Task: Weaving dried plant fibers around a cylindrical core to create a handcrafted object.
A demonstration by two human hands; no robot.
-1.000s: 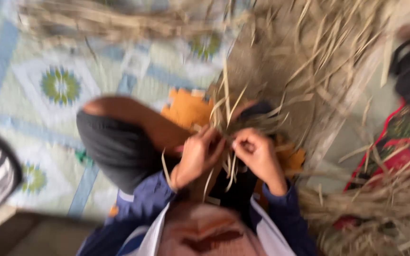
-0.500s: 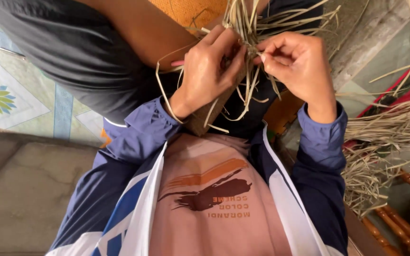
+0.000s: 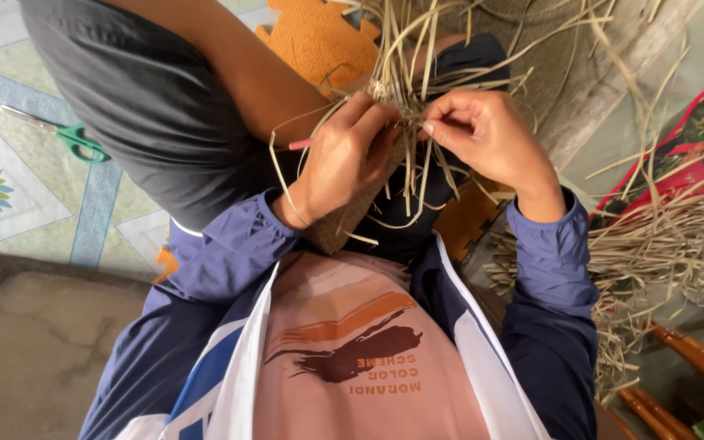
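- Both hands sit lower in my view than half a second ago, and green-handled scissors (image 3: pixel 75 138) have come into sight on the patterned floor mat (image 3: pixel 10 195) at far left – well apart from the work.
- Next along, I see a raised knee in dark grey cloth (image 3: pixel 148 106) filling the upper left, with an orange foam mat (image 3: pixel 319 41) just beyond it.
- My left hand (image 3: pixel 340 163) is curled around the near end of a woven piece of dried straw (image 3: pixel 344 224), its fingers closed over the top where loose strands fan out; a strip loops down past the wrist.
- At centre, the straw strands (image 3: pixel 417 49) rise from between the two hands, spreading up and outward, while shorter ends hang below them.
- My right hand (image 3: pixel 482 134) is just beside the left, thumb and forefinger pinched tight on a thin strand where the weave begins; the other fingers are folded in.
- Further right, a loose heap of dried straw (image 3: pixel 678 244) lies on the floor over a red-edged cloth (image 3: pixel 694 171) – near my right elbow, not touching it.
- At bottom right, brown wooden rods (image 3: pixel 694 358) show.
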